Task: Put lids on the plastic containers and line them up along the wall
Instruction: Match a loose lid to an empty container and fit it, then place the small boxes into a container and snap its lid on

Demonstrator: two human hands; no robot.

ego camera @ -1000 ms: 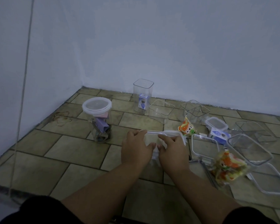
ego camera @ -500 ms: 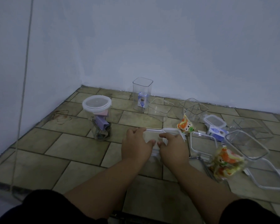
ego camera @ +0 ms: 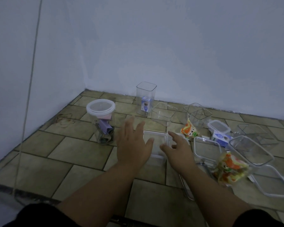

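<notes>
Left hand, right hand spread above container.

Floor, corner betw. two walls.
Back, by wall: tall tub, carton in it.
Right of that: low tub, then square tub.
Left: jar, lid on.
Centre: lidded box, betw. left hand & right hand.
Right of box: snack pack, loose lid before it.
Far right: tilted tub, snack bag just before it.
</notes>
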